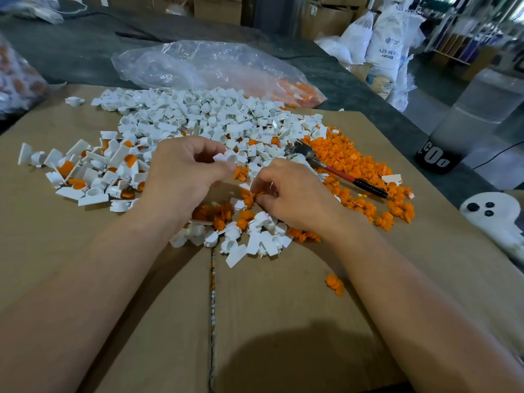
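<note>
At the far left edge, a clear bag of orange and white parts (pixel 15 78) lies beside the cardboard sheet (pixel 85 265) that serves as the work surface. On the left part of the sheet lies a loose group of white pieces with orange inserts (pixel 93 171). Behind it, towards the far side, a broad heap of plain white caps (pixel 198 114) spreads across the sheet, and a crumpled clear plastic bag (pixel 198 63) with some orange parts in its right end lies just beyond the heap. The left hand (pixel 184 177) is held above the near edge of the heap, fingers curled, and pinches one white cap (pixel 226 158) between thumb and fingertips, with the round opening facing up. Just to the right and slightly nearer, the right hand (pixel 292 194) is curled knuckles up, its fingertips pinching an orange plug (pixel 256 194) close above a mixed scatter of white and orange parts. The two hands are near each other but do not touch. To the right, a tool with a red and black handle (pixel 340 174) lies on the heap of orange plugs (pixel 368 168). A single orange piece (pixel 334 284) lies apart on the near cardboard. At the right edge rests a white object with three black knobs (pixel 493 217).
</note>
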